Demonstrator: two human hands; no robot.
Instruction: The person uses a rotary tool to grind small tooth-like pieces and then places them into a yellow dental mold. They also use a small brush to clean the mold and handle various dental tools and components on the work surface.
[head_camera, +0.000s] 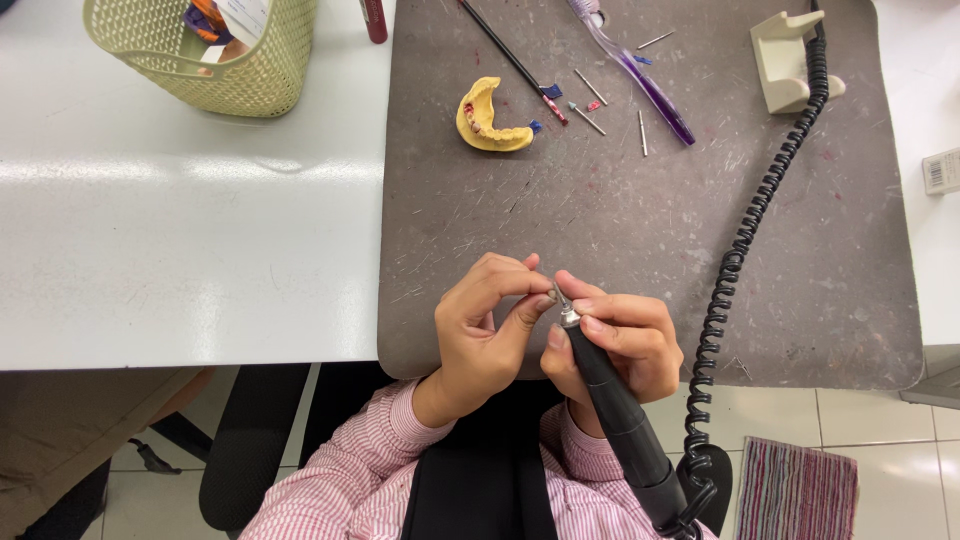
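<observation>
The dark rotary handpiece, rigid and probably light, sits over the counter edge, right hand fingers wrapped near its tip, left hand fingers pinching something tiny there.

The left hand was raised in front of the body, palm turned inward, with its thumb and forefinger pinched together at the tips and the other fingers curled loosely behind them. The right hand sat just beside it, fingers wrapped in a pen-like grip, thumb and forefinger pressed forward so that their tips met those of the left. Both wrists bent upward from forearms in pink-striped sleeves, which came in close together from below.
</observation>
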